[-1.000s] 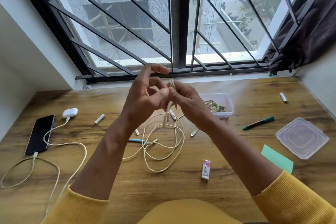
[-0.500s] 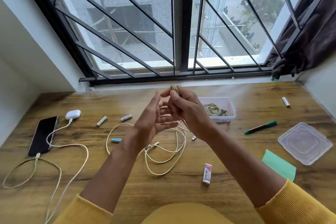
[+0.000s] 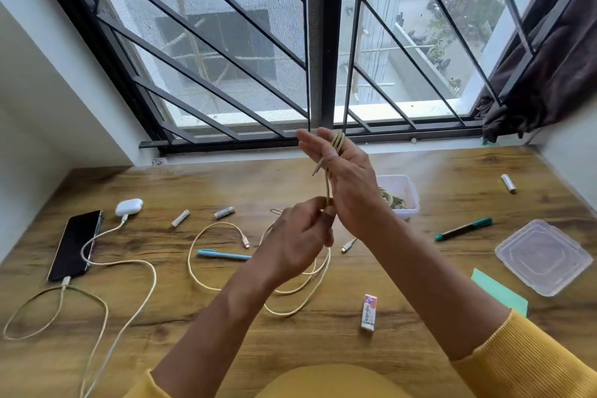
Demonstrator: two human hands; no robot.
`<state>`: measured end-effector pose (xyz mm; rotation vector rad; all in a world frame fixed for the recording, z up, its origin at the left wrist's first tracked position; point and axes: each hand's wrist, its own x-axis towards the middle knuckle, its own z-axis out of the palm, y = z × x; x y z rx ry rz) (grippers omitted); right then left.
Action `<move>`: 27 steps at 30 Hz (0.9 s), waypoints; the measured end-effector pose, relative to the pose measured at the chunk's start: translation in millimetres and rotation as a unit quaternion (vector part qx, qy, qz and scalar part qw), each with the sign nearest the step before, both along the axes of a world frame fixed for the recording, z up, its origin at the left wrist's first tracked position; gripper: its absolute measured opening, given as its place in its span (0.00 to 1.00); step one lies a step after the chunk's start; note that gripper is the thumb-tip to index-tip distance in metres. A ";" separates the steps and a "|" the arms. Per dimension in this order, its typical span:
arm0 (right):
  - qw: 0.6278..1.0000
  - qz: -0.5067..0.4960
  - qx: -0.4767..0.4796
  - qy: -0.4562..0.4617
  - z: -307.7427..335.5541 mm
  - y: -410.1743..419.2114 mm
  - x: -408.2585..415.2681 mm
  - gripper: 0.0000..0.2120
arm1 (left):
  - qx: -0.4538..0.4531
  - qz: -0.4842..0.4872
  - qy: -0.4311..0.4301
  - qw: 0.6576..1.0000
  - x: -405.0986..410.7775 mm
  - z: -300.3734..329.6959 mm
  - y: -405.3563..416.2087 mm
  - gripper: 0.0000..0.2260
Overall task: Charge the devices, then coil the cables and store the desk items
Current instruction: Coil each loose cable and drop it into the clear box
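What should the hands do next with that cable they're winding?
Probably another wrap. The right hand already has a few turns of cable round its raised fingers, and the left hand pinches the strand just below. Much of the cable lies loose on the desk, so the left hand should likely carry the strand up and over those fingers.

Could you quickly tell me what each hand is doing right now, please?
Left hand: pinches the cream cable below the right hand.
Right hand: fingers straight, with loops of that cable wound round them.
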<state>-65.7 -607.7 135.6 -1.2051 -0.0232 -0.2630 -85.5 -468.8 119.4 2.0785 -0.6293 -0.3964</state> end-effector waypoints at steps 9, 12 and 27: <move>0.993 -0.008 -0.121 0.013 -9.9 -2.1 -1.6 0.19 | 0.050 0.032 -0.187 0.981 22.9 29.4 12.0 0.11; 0.986 0.012 -0.165 0.007 -12.1 -5.4 -3.5 0.14 | 0.032 0.045 -0.195 0.979 33.6 42.0 20.5 0.08; 0.957 0.126 -0.260 0.000 4.4 -10.3 -3.5 0.21 | -0.091 0.002 -0.172 0.981 67.4 54.9 34.1 0.07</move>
